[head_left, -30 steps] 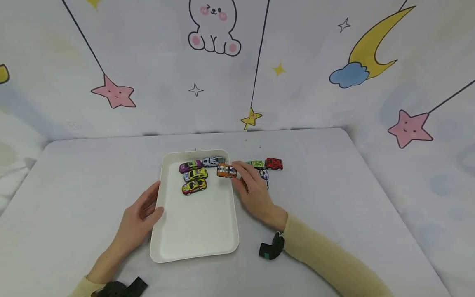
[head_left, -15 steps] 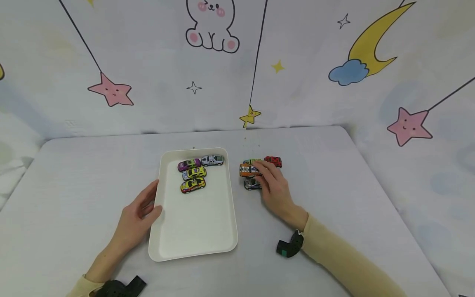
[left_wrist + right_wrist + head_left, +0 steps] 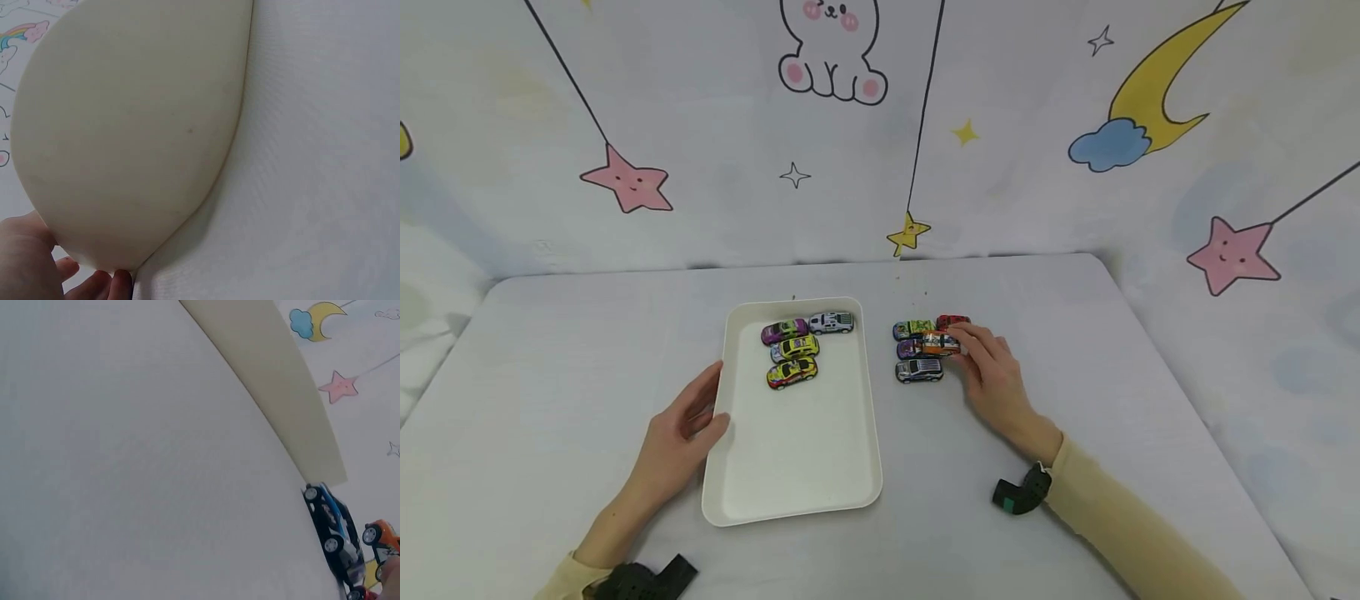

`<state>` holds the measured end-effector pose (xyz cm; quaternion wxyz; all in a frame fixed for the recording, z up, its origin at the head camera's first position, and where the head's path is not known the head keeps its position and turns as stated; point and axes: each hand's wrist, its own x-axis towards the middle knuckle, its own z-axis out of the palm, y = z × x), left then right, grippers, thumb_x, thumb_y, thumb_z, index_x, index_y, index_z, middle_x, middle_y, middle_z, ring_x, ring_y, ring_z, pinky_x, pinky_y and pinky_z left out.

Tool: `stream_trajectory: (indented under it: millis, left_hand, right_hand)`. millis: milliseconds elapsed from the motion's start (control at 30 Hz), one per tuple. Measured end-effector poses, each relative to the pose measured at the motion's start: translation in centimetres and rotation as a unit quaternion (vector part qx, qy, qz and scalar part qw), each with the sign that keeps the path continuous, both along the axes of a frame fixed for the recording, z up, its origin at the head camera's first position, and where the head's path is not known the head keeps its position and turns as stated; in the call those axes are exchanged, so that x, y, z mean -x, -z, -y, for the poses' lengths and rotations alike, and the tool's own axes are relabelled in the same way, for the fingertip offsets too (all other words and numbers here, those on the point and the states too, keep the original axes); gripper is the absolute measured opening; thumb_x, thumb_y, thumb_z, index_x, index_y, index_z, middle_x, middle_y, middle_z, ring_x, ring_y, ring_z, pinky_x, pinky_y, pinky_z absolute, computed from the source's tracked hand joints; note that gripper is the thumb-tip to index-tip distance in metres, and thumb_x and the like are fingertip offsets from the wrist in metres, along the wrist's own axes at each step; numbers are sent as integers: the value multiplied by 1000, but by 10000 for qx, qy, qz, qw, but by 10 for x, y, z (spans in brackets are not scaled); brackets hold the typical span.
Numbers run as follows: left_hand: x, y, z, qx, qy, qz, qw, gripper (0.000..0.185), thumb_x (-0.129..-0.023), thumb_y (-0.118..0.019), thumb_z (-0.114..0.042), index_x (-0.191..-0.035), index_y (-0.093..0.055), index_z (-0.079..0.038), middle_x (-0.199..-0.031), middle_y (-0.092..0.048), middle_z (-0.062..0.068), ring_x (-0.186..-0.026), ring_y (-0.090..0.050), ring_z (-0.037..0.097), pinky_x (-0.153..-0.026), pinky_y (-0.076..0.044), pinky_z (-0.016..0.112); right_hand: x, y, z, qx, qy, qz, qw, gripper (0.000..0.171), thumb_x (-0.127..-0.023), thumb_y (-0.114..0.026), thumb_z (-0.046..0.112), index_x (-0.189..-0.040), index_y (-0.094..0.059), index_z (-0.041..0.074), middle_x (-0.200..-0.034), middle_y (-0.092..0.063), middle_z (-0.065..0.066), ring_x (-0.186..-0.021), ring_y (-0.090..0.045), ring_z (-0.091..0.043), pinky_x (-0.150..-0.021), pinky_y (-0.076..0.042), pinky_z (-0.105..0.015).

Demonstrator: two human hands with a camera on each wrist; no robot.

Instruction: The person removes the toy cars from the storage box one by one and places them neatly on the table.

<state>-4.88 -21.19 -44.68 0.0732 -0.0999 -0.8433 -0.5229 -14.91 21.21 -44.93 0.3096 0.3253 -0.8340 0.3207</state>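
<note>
Four toy cars sat at the far end of the white rectangular plastic tray [image 3: 797,467]: a purple toy car [image 3: 784,332], a silver toy car [image 3: 831,322], a yellow-green toy car [image 3: 795,347] and a yellow-and-red toy car [image 3: 792,372]. Right of the tray, five more were bunched on the pale grey table [image 3: 550,358]: a green toy car [image 3: 913,328], a red toy car [image 3: 953,321], a dark purple toy car [image 3: 910,347], a blue-and-silver toy car [image 3: 919,370] and the small orange toy car [image 3: 942,342].

One second earlier that orange car had been at the tray's far right rim; half a second ago it was clear of the tray, at the left edge of the loose group. By this moment it had travelled further right, into the middle of the cluster between the red car and the blue-and-silver one, with the right forearm swung out to the right as well. The tray's four cars had not budged.

The right hand [image 3: 996,383] had its fingers curled narrowly, tips pinching the orange car's right end. The left hand [image 3: 677,437] lay relaxed against the tray's left rim, fingers loosely spread, thumb resting on the edge. The wrist views showed only the tray's outer wall and, at the right edge, the blue-and-silver and orange cars.
</note>
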Motion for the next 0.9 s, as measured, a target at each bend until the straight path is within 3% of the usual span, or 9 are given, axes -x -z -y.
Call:
stream_trajectory:
  millis: [333, 633, 900]
  left_hand:
    - [0, -2, -1, -34, 11, 25, 10000, 66, -94, -63, 1, -154, -39, -11, -150, -46, 23, -127, -45, -14, -94, -43, 4]
    - [2, -1, 0, -45, 26, -3, 10000, 66, -94, -63, 2, -154, -39, -12, -150, -46, 23, -127, -46, -13, -94, -43, 4]
    - [0, 0, -1, -28, -6, 16, 10000, 66, -94, -64, 1, -154, -39, -13, -151, -46, 22, -126, -46, -13, -93, -43, 4]
  right_hand:
    - [3, 5, -20, -215, 462, 482, 9975, 40, -85, -73, -7, -124, -66, -2, -120, -66, -16, -71, -52, -20, -68, -36, -32]
    - [2, 4, -20, -87, 804, 830, 9933, 37, -86, -71, -7, -123, -66, 0, -121, -65, -15, -73, -54, -20, -66, -39, -31]
    - [1, 3, -19, -164, 753, 946, 9925, 38, -84, -71, -11, -120, -67, 1, -121, -65, -13, -75, -52, -20, -65, -40, -31]
